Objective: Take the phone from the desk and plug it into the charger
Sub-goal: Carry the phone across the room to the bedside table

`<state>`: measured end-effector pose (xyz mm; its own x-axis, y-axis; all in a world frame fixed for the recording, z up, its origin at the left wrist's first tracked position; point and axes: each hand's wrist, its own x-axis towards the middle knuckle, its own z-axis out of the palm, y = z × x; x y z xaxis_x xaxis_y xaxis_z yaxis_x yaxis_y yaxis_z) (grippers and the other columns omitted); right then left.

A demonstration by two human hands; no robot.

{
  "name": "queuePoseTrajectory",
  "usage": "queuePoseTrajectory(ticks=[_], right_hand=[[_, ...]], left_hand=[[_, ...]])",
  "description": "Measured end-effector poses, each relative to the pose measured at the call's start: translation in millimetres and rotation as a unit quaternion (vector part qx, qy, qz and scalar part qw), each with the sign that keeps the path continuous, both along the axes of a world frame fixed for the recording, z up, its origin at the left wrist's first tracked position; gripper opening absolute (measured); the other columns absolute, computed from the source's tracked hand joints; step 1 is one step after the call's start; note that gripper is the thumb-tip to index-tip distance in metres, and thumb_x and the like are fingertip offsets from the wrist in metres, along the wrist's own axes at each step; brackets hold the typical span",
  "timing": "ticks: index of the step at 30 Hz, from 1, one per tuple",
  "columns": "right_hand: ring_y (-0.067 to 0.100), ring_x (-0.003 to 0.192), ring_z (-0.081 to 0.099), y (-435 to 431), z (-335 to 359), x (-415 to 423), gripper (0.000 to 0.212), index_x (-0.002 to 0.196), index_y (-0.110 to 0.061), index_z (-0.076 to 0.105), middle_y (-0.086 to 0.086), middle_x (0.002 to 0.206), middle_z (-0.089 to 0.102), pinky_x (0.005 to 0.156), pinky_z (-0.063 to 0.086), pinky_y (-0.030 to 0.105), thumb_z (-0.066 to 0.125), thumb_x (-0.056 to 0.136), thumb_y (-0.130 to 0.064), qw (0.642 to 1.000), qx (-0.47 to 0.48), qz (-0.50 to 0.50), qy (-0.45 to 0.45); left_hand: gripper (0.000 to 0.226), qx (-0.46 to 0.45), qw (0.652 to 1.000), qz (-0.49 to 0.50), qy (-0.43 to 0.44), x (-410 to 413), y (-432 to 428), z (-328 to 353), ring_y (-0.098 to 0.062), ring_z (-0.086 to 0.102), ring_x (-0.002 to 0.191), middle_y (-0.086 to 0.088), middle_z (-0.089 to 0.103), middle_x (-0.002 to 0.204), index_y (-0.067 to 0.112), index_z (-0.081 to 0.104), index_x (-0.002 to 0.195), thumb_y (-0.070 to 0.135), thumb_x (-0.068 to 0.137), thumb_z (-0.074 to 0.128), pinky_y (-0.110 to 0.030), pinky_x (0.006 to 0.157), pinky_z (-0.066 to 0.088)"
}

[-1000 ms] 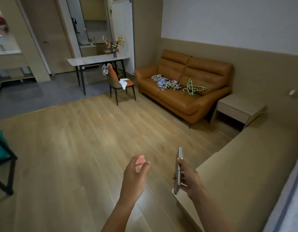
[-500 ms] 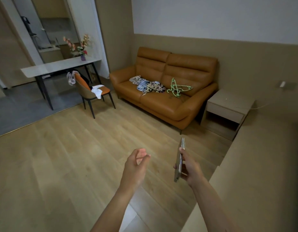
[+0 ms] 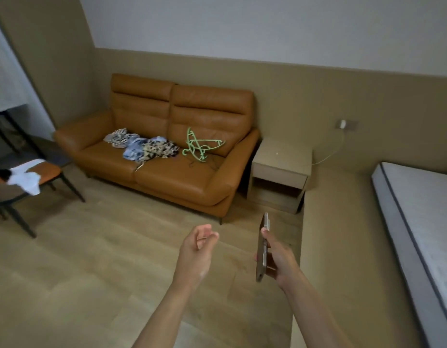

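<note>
Two bare hands are in view, nearest the camera, above the light wood plank floor. The right hand is closed around one slim, metallic, gold-toned phone, held on edge and nearly upright, so that only its thin side and rounded corners show; the screen face cannot be made out. The thumb lies on the phone's near edge and the other fingers wrap behind it. The left hand holds nothing; its fingers are loosely curled toward the palm, well apart from the phone. To the right runs a tan platform step carrying one grey-edged white mattress. Beyond the hands stands one beige wooden bedside cabinet with an open lower compartment, set just beside the right arm of one two-seat orange-brown leather sofa. On the sofa seat lie one heap of patterned and pale blue clothes and a tangle of light green plastic hangers, whose count cannot be told. At left stands one dark-legged chair with an orange seat, with white cloth on it. On the far wall panel, one white charger plug sits in an outlet, and one thin white cable hangs from it toward the cabinet.
</note>
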<state>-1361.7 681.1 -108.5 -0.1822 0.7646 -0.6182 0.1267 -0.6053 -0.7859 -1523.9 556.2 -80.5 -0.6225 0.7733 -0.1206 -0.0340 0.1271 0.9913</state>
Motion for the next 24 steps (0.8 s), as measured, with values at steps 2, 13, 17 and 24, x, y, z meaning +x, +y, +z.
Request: queuePoseTrajectory(ticks=[2,13,17,24], right_hand=[[0.036,0.101,0.074,49.6,-0.5,-21.7,0.058,0.112,-0.009,0.070,0.020,0.107,0.075,0.097,0.058,0.050,0.076,0.081,-0.058,1.000,0.000,-0.017,-0.006],[0.030,0.093,0.075,305.3,-10.4,-86.3,0.067,0.121,-0.010,0.066,0.017,0.108,0.076,0.083,0.060,0.043,0.077,0.078,-0.060,0.994,0.013,-0.105,0.010],[0.034,0.103,0.073,415.3,-20.9,-110.2,0.065,0.120,-0.009,0.063,0.018,0.111,0.074,0.092,0.059,0.048,0.076,0.081,-0.059,0.995,0.010,-0.102,0.018],[0.038,0.107,0.073,600.5,-8.7,-145.0,0.053,0.113,-0.012,0.067,0.020,0.110,0.076,0.098,0.058,0.050,0.073,0.085,-0.056,0.996,0.010,-0.083,0.018]], left_hand=[[0.021,0.000,1.000,-0.028,0.001,-33.0,60.1,4.9,0.017,0.062,0.092,0.017,0.066,0.111,0.028,0.065,0.112,0.030,0.091,0.065,-0.018,0.085,0.045],[0.025,-0.020,0.989,-0.146,0.025,-106.3,352.8,-3.4,0.013,0.060,0.092,0.015,0.064,0.107,0.018,0.064,0.118,0.024,0.093,0.063,-0.005,0.074,0.045],[0.027,-0.037,0.987,-0.149,0.041,-125.0,466.7,-11.7,0.009,0.056,0.095,0.018,0.063,0.105,0.021,0.064,0.120,0.029,0.094,0.061,-0.012,0.080,0.042],[0.018,-0.055,0.988,-0.144,0.027,-154.1,660.2,-3.6,0.003,0.057,0.105,0.019,0.065,0.109,0.037,0.065,0.109,0.039,0.091,0.064,-0.021,0.084,0.044]])
